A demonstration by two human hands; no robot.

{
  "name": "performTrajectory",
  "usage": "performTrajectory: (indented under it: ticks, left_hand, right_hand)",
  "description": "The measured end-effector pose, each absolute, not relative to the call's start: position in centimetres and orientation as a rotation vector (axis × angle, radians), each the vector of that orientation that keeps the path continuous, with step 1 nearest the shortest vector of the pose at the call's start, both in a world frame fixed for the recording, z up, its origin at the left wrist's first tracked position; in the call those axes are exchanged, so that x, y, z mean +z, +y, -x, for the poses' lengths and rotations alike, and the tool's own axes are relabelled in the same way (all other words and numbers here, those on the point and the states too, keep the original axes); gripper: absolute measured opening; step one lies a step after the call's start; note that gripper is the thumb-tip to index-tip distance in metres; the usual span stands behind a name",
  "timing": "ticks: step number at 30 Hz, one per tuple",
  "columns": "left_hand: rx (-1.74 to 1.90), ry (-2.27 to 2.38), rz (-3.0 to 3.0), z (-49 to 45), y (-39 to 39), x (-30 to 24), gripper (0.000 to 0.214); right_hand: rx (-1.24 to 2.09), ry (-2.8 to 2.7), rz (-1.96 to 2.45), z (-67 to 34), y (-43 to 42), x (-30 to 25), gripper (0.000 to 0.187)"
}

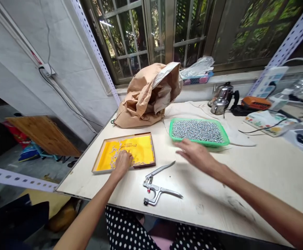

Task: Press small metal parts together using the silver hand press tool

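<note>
My left hand [123,162] reaches down into a shallow box lid [96,166] with a yellow lining [143,147]. Its fingers are curled together among small silver metal pins [112,162], and whatever lies between the fingertips is hidden. My right hand [197,156] hovers by the near edge of a green plastic tray [226,139], slightly blurred, its fingers extended and apart with nothing visible in them. A heap of similar silver pins [197,130] fills that tray. Between my hands, nearer to me, hand pliers [155,189] with a spring lie on the table, handles spread.
A crumpled brown paper bag [143,93] stands at the back of the pale table [193,208]. Toward the back right are a metal pot [223,92], a small metal cup [219,106], an orange-and-black tool [255,103] and a floral packet [268,121]. Perforated uprights frame the window.
</note>
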State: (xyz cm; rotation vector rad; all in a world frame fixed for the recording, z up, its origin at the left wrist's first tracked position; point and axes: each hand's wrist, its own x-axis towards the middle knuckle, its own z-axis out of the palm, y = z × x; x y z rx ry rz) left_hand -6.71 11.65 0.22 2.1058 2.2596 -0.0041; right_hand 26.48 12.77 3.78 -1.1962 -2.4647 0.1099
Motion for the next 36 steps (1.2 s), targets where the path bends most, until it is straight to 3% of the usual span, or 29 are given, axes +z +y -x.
performTrajectory:
  ticks: [3,8,14,22,27,36]
  left_hand:
    - [-0.049,2.248,-2.095,6.8,11.8,0.1,0.022]
    - [-0.107,2.254,-2.091,7.1,11.6,-0.2,0.024]
    - [-0.08,2.225,-2.157,6.9,11.4,-0.6,0.023]
    - [0.179,2.074,-2.164,5.1,9.8,1.6,0.021]
    - [0.516,1.753,-1.584,2.7,3.5,1.0,0.025]
    - [0.491,1.756,-1.164,1.4,0.1,-1.3,0.037]
  right_hand:
    - [0.39,-2.554,1.046,-24.4,7.4,1.3,0.026]
    - [0.658,-2.585,1.162,-22.7,2.9,-1.7,0.021]
    - [0.508,-2.671,1.246,-21.1,2.8,-3.4,0.011]
    - [0.384,-2.637,1.246,-20.8,2.7,-4.2,0.012]
    - [0.401,-2.643,1.221,-20.9,2.9,-4.3,0.013]
    - [0.402,-2.689,1.238,-20.9,2.9,-3.8,0.013]
